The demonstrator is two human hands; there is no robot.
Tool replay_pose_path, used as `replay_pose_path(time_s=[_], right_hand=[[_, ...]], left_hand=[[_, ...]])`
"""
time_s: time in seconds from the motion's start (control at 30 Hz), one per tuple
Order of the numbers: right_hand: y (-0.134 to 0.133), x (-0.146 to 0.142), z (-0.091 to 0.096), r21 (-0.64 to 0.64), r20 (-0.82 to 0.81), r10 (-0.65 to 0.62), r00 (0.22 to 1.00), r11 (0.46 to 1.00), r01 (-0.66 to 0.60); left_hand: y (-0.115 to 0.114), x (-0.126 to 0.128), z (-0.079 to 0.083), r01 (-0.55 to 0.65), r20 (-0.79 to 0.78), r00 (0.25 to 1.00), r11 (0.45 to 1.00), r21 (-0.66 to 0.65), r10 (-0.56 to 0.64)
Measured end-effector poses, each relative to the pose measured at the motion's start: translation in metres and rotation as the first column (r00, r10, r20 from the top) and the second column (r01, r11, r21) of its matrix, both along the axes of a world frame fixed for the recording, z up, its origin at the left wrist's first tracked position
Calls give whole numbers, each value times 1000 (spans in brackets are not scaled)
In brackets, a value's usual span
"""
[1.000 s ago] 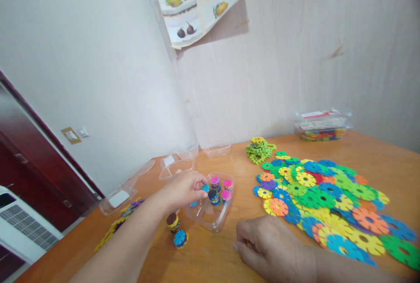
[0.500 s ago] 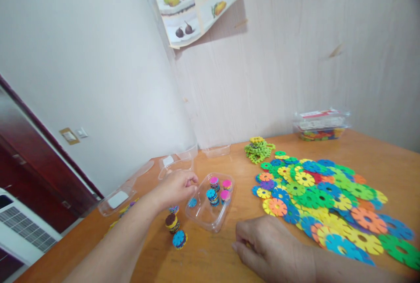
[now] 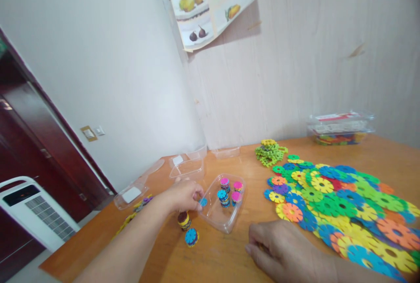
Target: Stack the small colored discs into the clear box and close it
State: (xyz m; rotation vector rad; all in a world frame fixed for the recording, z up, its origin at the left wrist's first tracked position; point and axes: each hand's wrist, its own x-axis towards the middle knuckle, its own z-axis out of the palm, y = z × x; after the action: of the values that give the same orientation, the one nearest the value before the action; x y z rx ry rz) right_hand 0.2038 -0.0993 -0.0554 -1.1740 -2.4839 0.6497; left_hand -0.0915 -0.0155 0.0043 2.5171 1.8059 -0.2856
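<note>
My left hand [image 3: 187, 194], fingers curled, is at the left rim of a clear plastic tray [image 3: 226, 227]; whatever it may hold is hidden. Inside the tray stand small stacks of notched discs: a blue-topped stack [image 3: 223, 198] and several pink-topped ones, such as the pink-topped stack [image 3: 225, 184]. A blue disc [image 3: 203, 202] shows by my left fingertips. Just below that hand, a brown-topped stack [image 3: 184, 221] and another blue-topped stack [image 3: 191, 237] stand on the table. My right hand [image 3: 274, 246] rests closed on the table, right of the tray, its inner side hidden.
A wide pile of large coloured notched discs [image 3: 341, 204] covers the right side. Behind it are a green cluster of pieces [image 3: 271, 154] and a lidded clear box [image 3: 341, 130]. Clear containers [image 3: 187, 167] line the wall; yellow and purple pieces [image 3: 142, 204] lie left.
My left hand has come lower and nearer, over the spot where a small disc stack showed beside the tray. That stack is now hidden. The view has swung left; my right hand stays put.
</note>
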Motion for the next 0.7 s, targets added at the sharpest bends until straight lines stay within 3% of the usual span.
replay_pose_path(time_s=[0.2, 0.4, 0.6, 0.7], right_hand=[[0, 0, -1, -9, -3, 1, 1000, 1000, -1], [0, 0, 1, -16, 0, 3, 1000, 1000, -3], [0, 1, -1, 22, 7, -8, 1000, 1000, 8], [0, 0, -2, 41, -14, 4, 1000, 999, -3]], left_hand=[[0, 9, 0, -17, 11, 1000, 1000, -17, 17], [2, 1, -2, -43, 59, 997, 999, -31, 45], [3, -12, 18, -137, 176, 976, 990, 35, 129], [2, -5, 29, -106, 267, 960, 991, 75, 83]])
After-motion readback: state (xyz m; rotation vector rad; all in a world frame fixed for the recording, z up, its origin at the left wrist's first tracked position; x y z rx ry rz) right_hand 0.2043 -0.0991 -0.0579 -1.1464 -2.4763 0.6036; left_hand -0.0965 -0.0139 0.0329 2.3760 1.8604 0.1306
